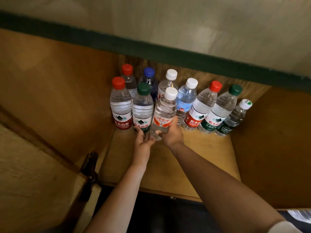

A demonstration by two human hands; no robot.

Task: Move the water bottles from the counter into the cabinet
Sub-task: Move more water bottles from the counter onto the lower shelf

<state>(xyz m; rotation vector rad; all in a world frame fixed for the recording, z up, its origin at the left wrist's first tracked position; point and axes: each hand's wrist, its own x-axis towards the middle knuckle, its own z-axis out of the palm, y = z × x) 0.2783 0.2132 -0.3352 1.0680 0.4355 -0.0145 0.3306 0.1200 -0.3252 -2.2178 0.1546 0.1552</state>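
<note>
At nine o'clock in the view the open cabinet door (33, 174) is seen with its dark hinge (89, 167). Just past it, on the wooden cabinet floor (193, 157), ten bottles are counted standing upright.

At the left of the group a red-capped bottle (120, 105) is set at the front, with a second red-capped one (128, 76) behind it at twelve o'clock. Next, a green-capped bottle (142, 106) is touched low at its base by the left hand (143, 140), whose fingers are spread and curled loosely; whether it is truly gripped cannot be told. A blue-capped bottle (149, 78) is seen behind that.

At the centre, a white-capped bottle with an orange label (164, 113) is clamped at its lower body by the right hand (171, 133) and appears tilted slightly to eleven o'clock, so it is judged as being set down now. Another white-capped bottle (169, 81) is placed behind it.

Towards three o'clock a row is formed: a blue-labelled bottle (186, 98), a red-capped bottle (203, 106), a green-capped bottle (222, 108) and a small clear bottle (235, 118).

Most of the task is judged done. The counter is not shown, so what is left cannot be told; something clear, perhaps plastic, is glimpsed at the frame's lower right edge (301, 216).
</note>
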